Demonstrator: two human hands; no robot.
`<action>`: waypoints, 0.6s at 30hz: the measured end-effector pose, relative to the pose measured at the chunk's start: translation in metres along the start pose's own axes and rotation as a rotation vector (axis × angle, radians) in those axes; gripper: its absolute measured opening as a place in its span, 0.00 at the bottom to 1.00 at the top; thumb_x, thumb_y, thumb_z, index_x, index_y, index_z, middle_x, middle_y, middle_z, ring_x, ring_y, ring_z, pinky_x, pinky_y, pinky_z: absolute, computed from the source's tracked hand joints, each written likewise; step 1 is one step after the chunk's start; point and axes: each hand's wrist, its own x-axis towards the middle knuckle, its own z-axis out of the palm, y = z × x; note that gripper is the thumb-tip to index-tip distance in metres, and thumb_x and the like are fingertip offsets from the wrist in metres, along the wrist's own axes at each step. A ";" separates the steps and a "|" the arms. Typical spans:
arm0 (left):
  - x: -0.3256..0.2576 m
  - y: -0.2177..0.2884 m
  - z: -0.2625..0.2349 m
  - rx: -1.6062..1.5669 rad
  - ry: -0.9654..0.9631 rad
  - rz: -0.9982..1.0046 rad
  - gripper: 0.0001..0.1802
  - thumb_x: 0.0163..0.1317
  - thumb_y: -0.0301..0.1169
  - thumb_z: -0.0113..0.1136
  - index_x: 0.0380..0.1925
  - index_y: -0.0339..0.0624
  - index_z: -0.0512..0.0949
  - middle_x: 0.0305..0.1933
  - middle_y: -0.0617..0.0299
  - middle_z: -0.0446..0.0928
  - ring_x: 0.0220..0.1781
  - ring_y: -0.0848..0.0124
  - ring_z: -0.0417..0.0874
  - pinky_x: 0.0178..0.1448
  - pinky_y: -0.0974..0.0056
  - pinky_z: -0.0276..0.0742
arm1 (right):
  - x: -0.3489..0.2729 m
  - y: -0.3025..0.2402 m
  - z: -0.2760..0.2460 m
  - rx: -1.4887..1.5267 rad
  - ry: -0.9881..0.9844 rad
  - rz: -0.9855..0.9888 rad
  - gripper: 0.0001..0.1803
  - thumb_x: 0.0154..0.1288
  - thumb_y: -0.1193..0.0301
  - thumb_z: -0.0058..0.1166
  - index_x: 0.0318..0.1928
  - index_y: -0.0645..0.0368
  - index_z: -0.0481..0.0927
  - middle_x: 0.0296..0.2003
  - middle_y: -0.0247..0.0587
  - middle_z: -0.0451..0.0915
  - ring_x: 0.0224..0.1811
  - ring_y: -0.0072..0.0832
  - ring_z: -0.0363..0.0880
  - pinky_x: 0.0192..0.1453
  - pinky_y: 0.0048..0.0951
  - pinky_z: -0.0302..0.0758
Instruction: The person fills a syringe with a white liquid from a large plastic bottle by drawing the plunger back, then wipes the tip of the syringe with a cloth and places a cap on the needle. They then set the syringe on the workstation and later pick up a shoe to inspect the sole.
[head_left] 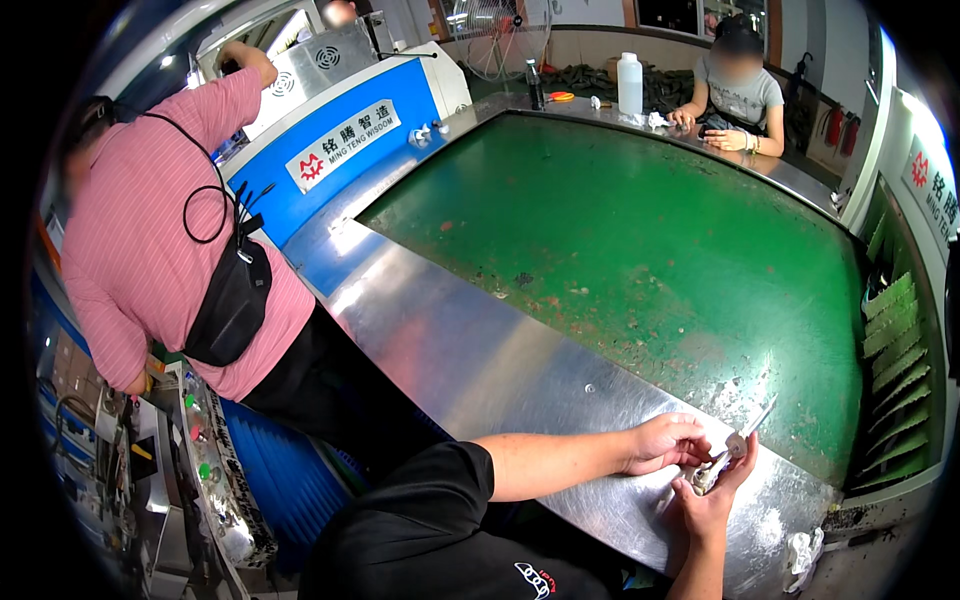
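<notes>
My right hand point(712, 500) is closed around a slim, pale, stick-like tool point(738, 445) with a greyish lump near its middle. Its thin tip points up and away, over the near right corner of the green belt point(620, 240). Close beside it, my left hand point(665, 445) has its fingers curled in, the tips near the tool and a bit of white. What the left fingers pinch, if anything, is too small to make out. Both hands are above the steel ledge point(480, 330) along the belt's near side.
A crumpled white tissue point(803, 555) lies right of my right forearm. To my left stands a person in a pink shirt point(180, 220) by a blue machine housing point(345, 140). Across the belt sits another person point(740, 100), near a white bottle point(629, 85) and a dark bottle point(534, 85).
</notes>
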 end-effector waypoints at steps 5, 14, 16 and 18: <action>0.002 0.000 -0.002 -0.018 -0.018 0.000 0.06 0.66 0.31 0.48 0.37 0.41 0.71 0.38 0.61 0.76 0.43 0.70 0.78 0.51 0.63 0.74 | 0.002 0.002 0.000 0.014 0.000 -0.014 0.67 0.36 0.56 0.74 0.68 0.61 0.38 0.64 0.51 0.51 0.66 0.40 0.52 0.67 0.39 0.53; 0.000 0.007 0.003 -0.024 -0.011 -0.009 0.06 0.66 0.31 0.48 0.37 0.41 0.71 0.38 0.61 0.76 0.43 0.70 0.78 0.51 0.63 0.74 | 0.004 -0.007 0.002 0.001 0.006 0.004 0.67 0.36 0.55 0.74 0.68 0.61 0.38 0.64 0.52 0.50 0.66 0.40 0.52 0.67 0.39 0.53; -0.001 0.008 0.004 -0.032 -0.004 -0.009 0.06 0.65 0.31 0.48 0.37 0.41 0.71 0.38 0.61 0.76 0.43 0.70 0.78 0.51 0.63 0.74 | 0.005 -0.009 0.003 -0.002 0.015 0.008 0.68 0.35 0.54 0.74 0.68 0.60 0.38 0.63 0.51 0.52 0.65 0.40 0.53 0.67 0.39 0.53; -0.002 0.009 0.005 -0.030 -0.011 -0.006 0.05 0.65 0.30 0.48 0.37 0.41 0.71 0.38 0.61 0.76 0.43 0.70 0.78 0.50 0.63 0.74 | 0.006 -0.010 0.004 -0.005 0.031 0.016 0.68 0.34 0.53 0.73 0.69 0.57 0.38 0.61 0.49 0.54 0.64 0.40 0.54 0.67 0.38 0.51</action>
